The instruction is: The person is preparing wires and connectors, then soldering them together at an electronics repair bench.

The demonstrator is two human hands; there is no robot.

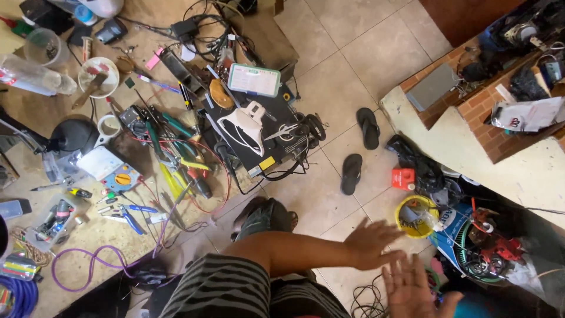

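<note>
yellow tub (415,216) | round, open, upright, parts inside | on floor amid clutter, just beside the hands

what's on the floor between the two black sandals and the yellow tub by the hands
Only a small red box sits between the black sandals and the yellow tub, beside dark clutter; otherwise bare tile, in the head view. The left hand hovers just below that stretch.

Open tiled floor (329,88) runs from the upper middle down past the two black sandals (359,154), giving free passage. Bench (94,235) at left is crowded with pliers, screwdrivers and cables; little bare surface. At right, yellow tub (406,207), red box (403,178) and wire clutter block the way beneath the concrete ledge (518,171).
</note>
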